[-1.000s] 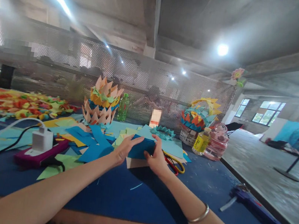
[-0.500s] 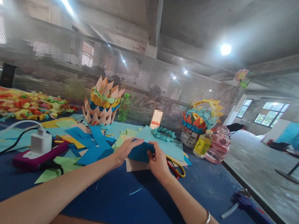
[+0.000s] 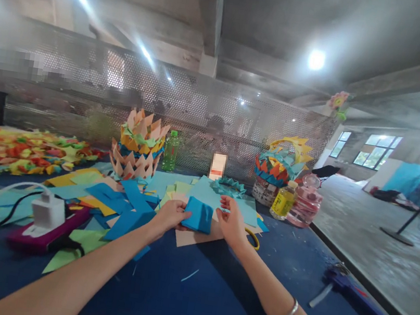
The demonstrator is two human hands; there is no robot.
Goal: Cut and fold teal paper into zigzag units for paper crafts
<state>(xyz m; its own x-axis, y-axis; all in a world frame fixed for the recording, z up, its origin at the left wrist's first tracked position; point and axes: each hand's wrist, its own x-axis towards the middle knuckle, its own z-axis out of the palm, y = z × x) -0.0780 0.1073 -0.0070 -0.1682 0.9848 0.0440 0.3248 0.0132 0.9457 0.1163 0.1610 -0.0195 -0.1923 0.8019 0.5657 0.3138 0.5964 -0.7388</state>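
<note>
A blue square of folded paper [image 3: 199, 216] is pinched at its left edge by my left hand [image 3: 170, 217], thumb on top. Just to its right, my right hand [image 3: 229, 220] is off the paper, fingers apart and slightly curled. Beneath them lies a beige paper sheet [image 3: 186, 239], with a light blue sheet [image 3: 247, 213] behind it. The yellow handle of the scissors [image 3: 255, 239] shows beside my right hand; the rest is hidden. Blue paper strips [image 3: 129, 224] lie left of my left hand.
Layered paper-petal crowns [image 3: 134, 162] and a green bottle [image 3: 171, 151] stand behind at left. A yellow bottle [image 3: 282, 202] and pink jug [image 3: 306, 203] stand right. A purple power strip [image 3: 47, 230] with cables lies left, a glue gun [image 3: 360, 301] right. Paper pieces [image 3: 29, 154] pile up far left.
My right hand has let go of the blue paper and moved slightly right, fingers opening. The paper, now held only by my left hand, is more compact and turned flatter. The view has shifted slightly.
</note>
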